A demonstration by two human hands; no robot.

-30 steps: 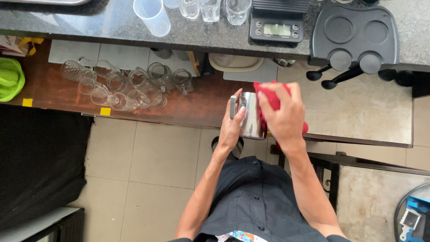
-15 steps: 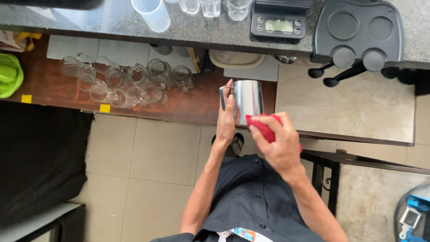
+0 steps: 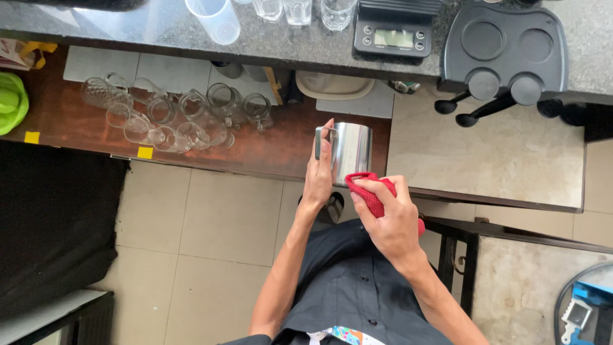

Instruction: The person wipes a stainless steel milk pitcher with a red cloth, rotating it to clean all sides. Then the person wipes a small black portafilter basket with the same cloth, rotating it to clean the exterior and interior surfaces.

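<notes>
My left hand [image 3: 319, 167] grips a shiny steel pitcher [image 3: 350, 148] by its handle side, holding it over the edge of a brown wooden shelf [image 3: 268, 150]. My right hand [image 3: 391, 217] is closed on a bunched red cloth [image 3: 368, 191], which sits just below the pitcher's base, touching or nearly touching it. Both forearms reach up from a dark shirt at the bottom of the view.
Several clear glass mugs [image 3: 172, 115] lie on the wooden shelf to the left. On the granite counter [image 3: 128, 25] above stand a plastic cup [image 3: 214, 19], glasses, a digital scale [image 3: 393, 33] and a black tamping mat [image 3: 504, 45]. Two portafilters [image 3: 479, 108] hang by a stone shelf [image 3: 498, 153].
The red cloth has come off the pitcher's side and dropped below it with my right hand. The pitcher has shifted slightly up toward the shelf.
</notes>
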